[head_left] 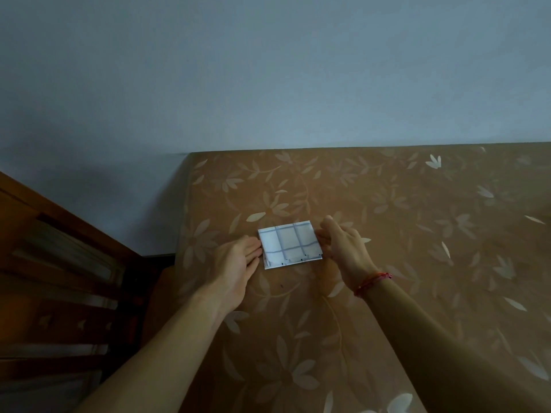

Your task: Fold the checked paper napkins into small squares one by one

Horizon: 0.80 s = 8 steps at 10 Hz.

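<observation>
Two bare forearms [167,347] reach over the floral brown worktop [387,293]. The folded checked paper napkin [290,244] lies flat between the hands. The left hand [238,257], fingers straight, touches the napkin's left edge. The right hand [343,248] meets the right edge; whether it pinches is unclear.

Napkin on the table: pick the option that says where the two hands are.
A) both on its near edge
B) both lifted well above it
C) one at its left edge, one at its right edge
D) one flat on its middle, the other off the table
C: the left hand touches the napkin at its left edge and the right hand meets its right edge, while it lies on the table.
</observation>
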Available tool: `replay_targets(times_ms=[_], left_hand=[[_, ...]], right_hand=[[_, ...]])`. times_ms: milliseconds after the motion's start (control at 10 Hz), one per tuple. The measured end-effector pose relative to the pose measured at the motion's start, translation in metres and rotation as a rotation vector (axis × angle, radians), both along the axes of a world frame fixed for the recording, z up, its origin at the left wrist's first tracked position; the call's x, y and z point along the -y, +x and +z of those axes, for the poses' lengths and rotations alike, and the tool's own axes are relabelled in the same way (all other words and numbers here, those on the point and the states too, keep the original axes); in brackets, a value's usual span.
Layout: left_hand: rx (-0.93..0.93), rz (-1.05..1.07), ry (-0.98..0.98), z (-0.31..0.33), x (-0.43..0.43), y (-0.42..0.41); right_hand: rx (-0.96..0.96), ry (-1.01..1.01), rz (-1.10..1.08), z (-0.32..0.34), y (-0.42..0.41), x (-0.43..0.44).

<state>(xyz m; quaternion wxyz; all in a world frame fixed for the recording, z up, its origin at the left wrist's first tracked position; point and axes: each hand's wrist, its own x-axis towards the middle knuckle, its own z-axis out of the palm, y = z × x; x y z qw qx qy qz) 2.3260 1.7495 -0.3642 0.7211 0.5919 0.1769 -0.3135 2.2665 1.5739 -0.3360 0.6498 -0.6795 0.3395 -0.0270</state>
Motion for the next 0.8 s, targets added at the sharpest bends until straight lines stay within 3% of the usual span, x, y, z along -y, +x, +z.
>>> replay_targets(times_ms=[600, 800], left_hand=[[0.068, -0.032, 0.045, 0.010, -0.001, -0.004], [0.242, -0.105, 0.262, 0.020, -0.012, -0.015]], right_hand=[[-0.001, -0.033, 0.051, -0.004, -0.006, -0.004], [0.012, -0.135, 0.092, 0.004, -0.020, -0.004]])
